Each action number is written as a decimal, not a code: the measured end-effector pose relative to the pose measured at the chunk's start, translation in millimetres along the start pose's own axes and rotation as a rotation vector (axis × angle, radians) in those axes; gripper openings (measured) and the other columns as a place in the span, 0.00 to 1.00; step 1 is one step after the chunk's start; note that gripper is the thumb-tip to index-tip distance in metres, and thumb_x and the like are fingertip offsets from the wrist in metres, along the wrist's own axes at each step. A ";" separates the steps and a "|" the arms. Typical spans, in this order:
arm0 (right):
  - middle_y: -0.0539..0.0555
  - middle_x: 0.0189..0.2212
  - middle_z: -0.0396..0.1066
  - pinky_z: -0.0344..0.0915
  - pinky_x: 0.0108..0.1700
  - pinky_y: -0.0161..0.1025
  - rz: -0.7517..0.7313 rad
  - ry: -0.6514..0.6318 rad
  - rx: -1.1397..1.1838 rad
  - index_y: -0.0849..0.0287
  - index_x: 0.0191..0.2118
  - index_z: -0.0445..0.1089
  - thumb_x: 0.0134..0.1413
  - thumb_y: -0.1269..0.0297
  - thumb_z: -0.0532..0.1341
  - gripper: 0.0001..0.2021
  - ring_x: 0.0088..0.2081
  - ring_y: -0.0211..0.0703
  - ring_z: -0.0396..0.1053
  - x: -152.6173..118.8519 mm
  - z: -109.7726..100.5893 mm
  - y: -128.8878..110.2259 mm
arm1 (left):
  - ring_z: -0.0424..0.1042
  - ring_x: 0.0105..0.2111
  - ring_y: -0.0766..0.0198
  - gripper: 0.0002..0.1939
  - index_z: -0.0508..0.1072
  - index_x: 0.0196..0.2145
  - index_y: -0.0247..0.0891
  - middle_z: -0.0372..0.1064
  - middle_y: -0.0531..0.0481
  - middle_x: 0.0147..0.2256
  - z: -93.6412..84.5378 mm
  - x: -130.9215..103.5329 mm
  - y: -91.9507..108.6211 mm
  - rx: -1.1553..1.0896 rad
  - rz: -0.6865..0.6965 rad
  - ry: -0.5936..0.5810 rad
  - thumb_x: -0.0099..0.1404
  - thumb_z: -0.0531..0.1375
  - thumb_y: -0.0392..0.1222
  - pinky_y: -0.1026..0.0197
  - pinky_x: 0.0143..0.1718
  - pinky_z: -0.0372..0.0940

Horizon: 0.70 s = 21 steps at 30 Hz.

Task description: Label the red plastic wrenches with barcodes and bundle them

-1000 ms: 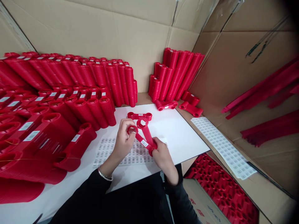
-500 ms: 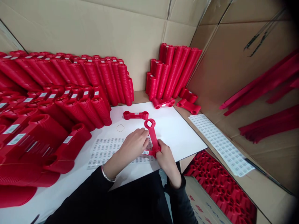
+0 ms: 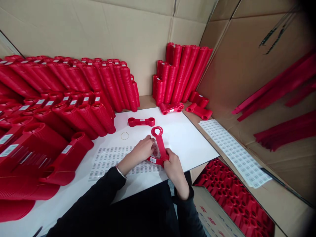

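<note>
My right hand (image 3: pixel 173 164) is closed around the lower end of a red plastic bar (image 3: pixel 161 144) with a ring at its far end. A second red piece with a white barcode label (image 3: pixel 153 160) lies under it, meeting it at my right fingers; whether the two are joined I cannot tell. My left hand (image 3: pixel 143 148) is just left of the bar, its fingertips pinched together. Anything between those fingertips is too small to make out. Beneath both hands is a sheet of barcode stickers (image 3: pixel 103 161) on the white board (image 3: pixel 192 138).
Banded stacks of red pieces (image 3: pixel 81 115) fill the left, with more stacks (image 3: pixel 182 72) at the back. A single labelled red piece (image 3: pixel 141 122) and a rubber band (image 3: pixel 124 135) lie ahead. At right are another sticker sheet (image 3: pixel 232 151) and an open box of red pieces (image 3: pixel 232 197).
My left forearm has moved forward and its fingers have curled in more beside the bar. The label on the lower red piece shows more fully. My right hand keeps its grip.
</note>
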State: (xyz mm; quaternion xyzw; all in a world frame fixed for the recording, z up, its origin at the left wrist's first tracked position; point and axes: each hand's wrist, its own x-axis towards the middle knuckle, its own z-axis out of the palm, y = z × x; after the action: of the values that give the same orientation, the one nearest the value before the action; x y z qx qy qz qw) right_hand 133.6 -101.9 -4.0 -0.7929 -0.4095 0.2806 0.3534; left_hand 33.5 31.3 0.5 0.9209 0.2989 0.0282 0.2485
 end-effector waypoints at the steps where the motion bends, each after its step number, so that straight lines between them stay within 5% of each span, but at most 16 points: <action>1: 0.55 0.32 0.73 0.57 0.37 0.37 0.002 -0.003 -0.005 0.57 0.37 0.66 0.46 0.77 0.49 0.15 0.34 0.45 0.67 0.0 -0.2 0.1 | 0.74 0.39 0.55 0.10 0.72 0.40 0.36 0.67 0.43 0.44 0.4 -0.3 -0.8 -0.004 0.001 -0.002 0.63 0.53 0.33 0.57 0.39 0.67; 21: 0.52 0.28 0.70 0.56 0.35 0.36 0.041 -0.016 -0.024 0.57 0.35 0.65 0.45 0.78 0.49 0.14 0.31 0.43 0.64 2.1 -1.6 -3.7 | 0.72 0.35 0.58 0.08 0.73 0.34 0.37 0.69 0.46 0.37 -1.5 -1.5 -2.8 -0.087 0.033 0.027 0.62 0.54 0.33 0.59 0.35 0.64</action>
State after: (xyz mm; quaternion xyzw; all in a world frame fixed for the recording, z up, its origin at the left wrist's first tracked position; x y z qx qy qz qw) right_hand 134.1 -99.1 -0.4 -0.8030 -0.3992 0.2893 0.3349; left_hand 30.4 33.1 0.6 0.9136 0.2855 0.0578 0.2836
